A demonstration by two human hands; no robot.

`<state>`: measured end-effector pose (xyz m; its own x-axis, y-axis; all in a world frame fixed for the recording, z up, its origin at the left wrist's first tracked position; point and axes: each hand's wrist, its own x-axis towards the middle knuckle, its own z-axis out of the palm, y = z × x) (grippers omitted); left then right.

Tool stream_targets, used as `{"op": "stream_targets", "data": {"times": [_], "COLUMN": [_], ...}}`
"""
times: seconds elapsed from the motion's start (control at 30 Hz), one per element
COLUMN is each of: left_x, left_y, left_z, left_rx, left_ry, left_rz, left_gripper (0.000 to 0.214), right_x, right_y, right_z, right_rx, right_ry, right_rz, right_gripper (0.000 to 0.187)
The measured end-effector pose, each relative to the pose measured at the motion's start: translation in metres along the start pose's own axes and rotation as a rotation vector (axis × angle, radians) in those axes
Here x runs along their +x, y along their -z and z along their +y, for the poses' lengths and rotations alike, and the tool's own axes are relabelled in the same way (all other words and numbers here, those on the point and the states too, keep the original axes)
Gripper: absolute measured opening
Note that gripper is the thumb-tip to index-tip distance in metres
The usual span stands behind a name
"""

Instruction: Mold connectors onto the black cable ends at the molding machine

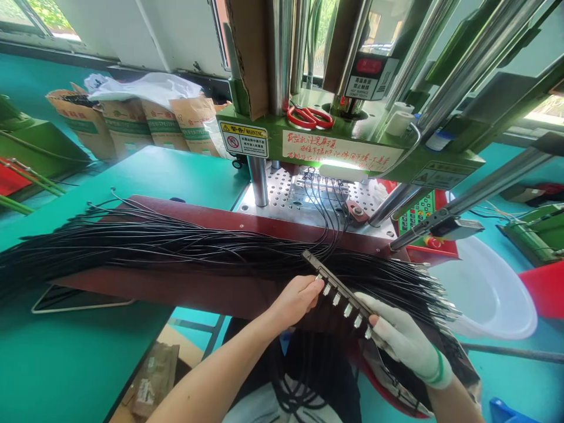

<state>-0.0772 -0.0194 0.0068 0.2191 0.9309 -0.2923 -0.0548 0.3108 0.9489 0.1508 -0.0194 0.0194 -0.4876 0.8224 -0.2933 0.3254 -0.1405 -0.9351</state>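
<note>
My bare left hand (pixel 298 298) is closed in a pinch at the upper end of a dark metal fixture bar (pixel 335 283) that carries a row of several small silver connectors. My right hand (pixel 403 339), in a white glove, grips the lower end of the same bar, thumb on top. The bar is held tilted over a thick bundle of black cables (pixel 167 244) lying across a dark red board (pixel 211 291). Several black wires run from the bar area up into the mould (pixel 324 179) of the green press.
A green vertical press (pixel 343 150) with steel columns stands just ahead; red scissors (pixel 309 117) lie on its top plate. A white basin (pixel 489 294) sits at the right. Paper sacks (pixel 132 123) stand at the back left on the teal table (pixel 66 346).
</note>
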Motion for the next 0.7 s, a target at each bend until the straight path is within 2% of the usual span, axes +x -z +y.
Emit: {"op": "stream_targets", "data": {"times": [0.13, 0.3, 0.43, 0.57, 0.7], "left_x": [0.002, 0.003, 0.010, 0.016, 0.010], "left_y": [-0.001, -0.001, -0.005, -0.009, -0.002], "left_z": [-0.004, -0.006, 0.006, 0.029, 0.045], "left_rx": [0.080, 0.140, 0.188, 0.426, 0.629], "left_ry": [-0.004, -0.008, -0.013, -0.189, -0.309], "left_rz": [0.032, -0.025, -0.101, -0.017, 0.035], "left_gripper": [0.040, 0.040, 0.037, 0.031, 0.024], "right_x": [-0.002, -0.008, -0.014, -0.020, -0.022], "right_y": [0.006, 0.010, 0.006, 0.004, 0.028], "right_z": [0.005, 0.002, 0.004, 0.008, 0.009], "right_rx": [-0.199, -0.237, -0.119, 0.129, 0.200], "right_ry": [0.081, 0.094, 0.060, -0.053, -0.133], "right_rz": [0.051, 0.049, 0.089, 0.244, 0.348], "right_gripper": [0.051, 0.052, 0.053, 0.056, 0.053]}}
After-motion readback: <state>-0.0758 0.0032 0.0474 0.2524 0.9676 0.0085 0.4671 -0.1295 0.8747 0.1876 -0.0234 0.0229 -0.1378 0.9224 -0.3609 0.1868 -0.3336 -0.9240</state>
